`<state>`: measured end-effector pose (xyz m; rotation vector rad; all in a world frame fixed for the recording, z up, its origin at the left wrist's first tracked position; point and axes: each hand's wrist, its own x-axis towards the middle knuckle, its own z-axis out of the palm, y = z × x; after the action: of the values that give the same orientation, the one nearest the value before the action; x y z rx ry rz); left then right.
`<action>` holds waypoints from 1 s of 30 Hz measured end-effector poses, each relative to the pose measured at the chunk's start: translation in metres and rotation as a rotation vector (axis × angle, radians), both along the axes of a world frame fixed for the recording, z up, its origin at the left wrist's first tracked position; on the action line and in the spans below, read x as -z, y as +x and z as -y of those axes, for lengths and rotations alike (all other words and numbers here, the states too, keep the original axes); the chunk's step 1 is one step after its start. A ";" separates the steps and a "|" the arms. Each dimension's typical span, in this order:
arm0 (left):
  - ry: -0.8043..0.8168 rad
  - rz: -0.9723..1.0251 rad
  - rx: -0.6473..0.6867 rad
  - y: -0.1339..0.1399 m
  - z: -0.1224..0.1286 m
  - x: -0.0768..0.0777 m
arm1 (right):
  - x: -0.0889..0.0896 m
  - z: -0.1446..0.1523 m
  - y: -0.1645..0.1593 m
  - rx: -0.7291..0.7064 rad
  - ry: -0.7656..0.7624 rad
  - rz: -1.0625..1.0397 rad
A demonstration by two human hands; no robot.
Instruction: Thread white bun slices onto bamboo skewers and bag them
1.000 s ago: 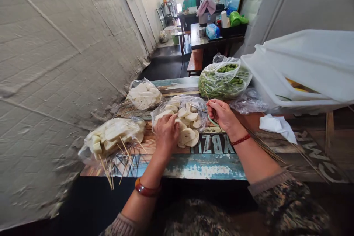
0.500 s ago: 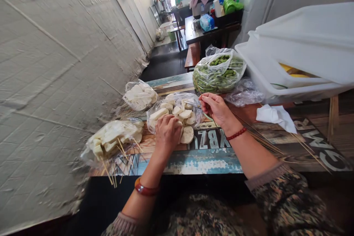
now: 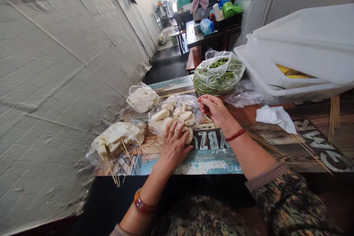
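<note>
Pale, round, flat slices [image 3: 189, 136] beneath the outspread left hand [image 3: 175, 149]
Beside them, the right hand [image 3: 216, 110] pinches a thin wooden stick [image 3: 196, 87].

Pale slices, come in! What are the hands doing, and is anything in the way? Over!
Left hand on pale slices, palm down. Right hand: grip closed on thin skewer. Metal tool, perhaps scissors, close beside right hand; nothing seen blocking left hand.

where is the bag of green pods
In the head view, the bag of green pods sits right of centre, beyond the right hand and left of the white bin.
</note>
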<state>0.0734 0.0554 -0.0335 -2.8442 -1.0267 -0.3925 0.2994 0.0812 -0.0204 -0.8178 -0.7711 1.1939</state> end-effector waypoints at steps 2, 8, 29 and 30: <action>-0.018 0.010 -0.003 0.001 -0.001 0.001 | 0.001 0.000 0.000 -0.005 -0.007 -0.003; -0.237 0.452 -0.059 -0.002 -0.007 -0.011 | 0.002 -0.001 -0.002 -0.008 -0.021 -0.003; -0.918 1.256 -0.147 0.027 -0.021 -0.025 | 0.001 0.007 -0.033 -0.136 -0.078 0.248; -0.935 1.255 -0.151 0.027 -0.021 -0.025 | 0.001 0.007 -0.032 -0.130 -0.077 0.258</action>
<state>0.1003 0.0766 -0.0088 -2.9657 -1.9418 -2.4054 0.2672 0.0741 -0.0213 -1.0108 -1.0058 1.2535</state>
